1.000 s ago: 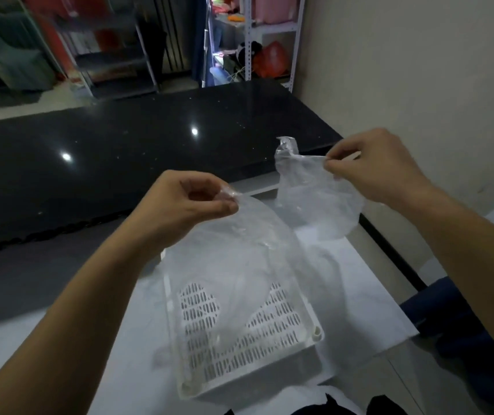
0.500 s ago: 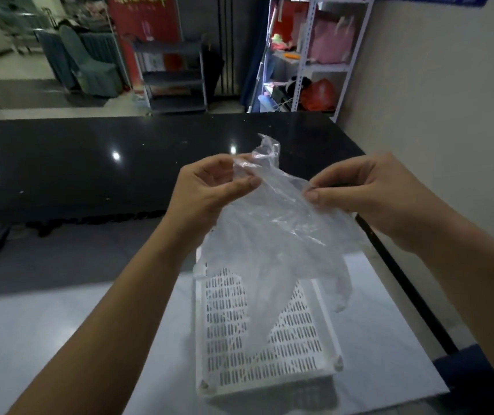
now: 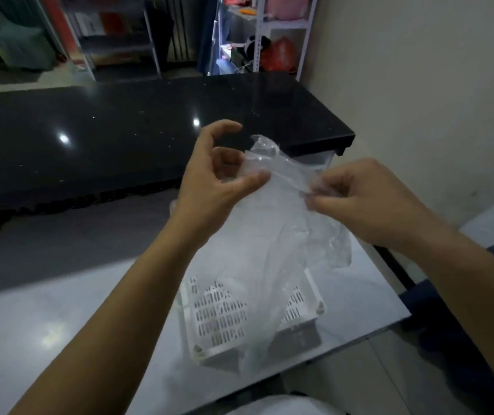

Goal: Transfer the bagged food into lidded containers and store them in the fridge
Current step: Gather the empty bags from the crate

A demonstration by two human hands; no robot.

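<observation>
A clear, empty-looking plastic bag (image 3: pixel 281 235) hangs in front of me above a white slotted basket (image 3: pixel 224 319) that lies upside down on the pale table (image 3: pixel 75 310). My right hand (image 3: pixel 368 202) pinches the bag's upper edge between thumb and fingertips. My left hand (image 3: pixel 219 178) is at the bag's top left corner, thumb against the plastic, index finger lifted and curled away. No food or lidded container is in view.
A glossy black counter (image 3: pixel 120 139) runs across behind the table. A cream wall (image 3: pixel 419 85) stands to the right, with metal shelving (image 3: pixel 269 34) holding red and pink items at the back. The table's right edge lies close to the basket.
My hands have come closer together and bunched the bag's top. My left fingers have loosened from a pinch to a partly spread hold. The view has tilted down a little.
</observation>
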